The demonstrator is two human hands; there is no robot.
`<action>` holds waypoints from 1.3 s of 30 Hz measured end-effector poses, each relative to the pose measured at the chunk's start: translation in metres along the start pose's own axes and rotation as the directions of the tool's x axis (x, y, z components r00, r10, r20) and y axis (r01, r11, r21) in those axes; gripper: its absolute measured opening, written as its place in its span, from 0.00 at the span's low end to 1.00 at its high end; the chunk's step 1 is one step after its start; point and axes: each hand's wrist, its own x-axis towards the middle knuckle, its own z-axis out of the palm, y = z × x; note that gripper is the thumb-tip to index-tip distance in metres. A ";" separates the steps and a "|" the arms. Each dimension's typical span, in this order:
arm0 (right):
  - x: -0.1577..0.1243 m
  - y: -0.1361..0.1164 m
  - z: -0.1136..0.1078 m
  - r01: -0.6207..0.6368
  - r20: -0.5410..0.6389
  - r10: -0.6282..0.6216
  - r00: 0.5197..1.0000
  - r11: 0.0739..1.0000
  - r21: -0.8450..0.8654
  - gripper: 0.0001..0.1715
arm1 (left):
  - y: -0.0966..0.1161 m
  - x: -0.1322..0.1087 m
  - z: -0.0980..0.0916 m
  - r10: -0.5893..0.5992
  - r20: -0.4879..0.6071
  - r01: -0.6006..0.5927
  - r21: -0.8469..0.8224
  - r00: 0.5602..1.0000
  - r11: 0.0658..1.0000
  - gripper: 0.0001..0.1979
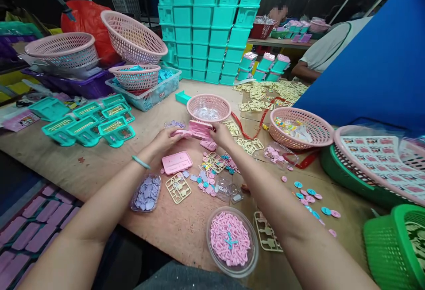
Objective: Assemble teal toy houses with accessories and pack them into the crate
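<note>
My left hand is closed on the left end of a pink plastic part. On the other side, my right hand grips a pink hinged-looking plastic case; whether the two pieces are joined I cannot tell. Just below the right hand lies another small pink part. Nearer to me is a pink shallow lid, beside a cream sprue frame. Small pink, blue and lilac pieces are scattered to its right. A clear tub of lilac pieces sits under my left forearm.
A round tub of pink pieces stands at the front. Behind my hands is a pink basket with clear parts. Filled teal cases lie left; stacked teal boxes rise at the back. A co-worker's arm shows behind the blue panel.
</note>
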 end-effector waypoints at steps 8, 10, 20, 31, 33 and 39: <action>-0.032 0.022 -0.022 0.060 -0.069 -0.062 0.996 0.998 -0.038 0.11 | 0.011 -0.026 -0.008 -0.085 0.043 0.070 0.280 0.995 0.957 0.18; -0.057 0.024 -0.024 0.189 0.161 -0.187 0.969 0.982 0.003 0.12 | 0.022 -0.044 -0.004 -0.104 0.257 0.010 0.342 0.961 0.940 0.18; -0.107 0.015 -0.020 0.275 0.270 -0.226 0.936 0.948 -0.160 0.11 | 0.034 -0.040 -0.013 -0.048 0.224 0.001 0.206 0.973 0.978 0.06; -0.020 -0.013 -0.004 0.413 0.020 -0.419 0.908 0.884 -0.218 0.18 | 0.034 -0.001 -0.024 -0.026 0.036 0.016 0.232 0.999 0.973 0.14; -0.028 -0.014 0.003 0.462 0.013 -0.464 0.886 0.879 -0.116 0.18 | 0.034 -0.033 -0.040 -0.002 0.020 -0.002 0.193 1.000 0.981 0.21; -0.078 -0.031 0.024 0.588 0.283 -0.642 0.712 0.767 0.259 0.16 | 0.019 -0.169 -0.056 -0.221 0.156 0.211 0.080 0.963 0.974 0.52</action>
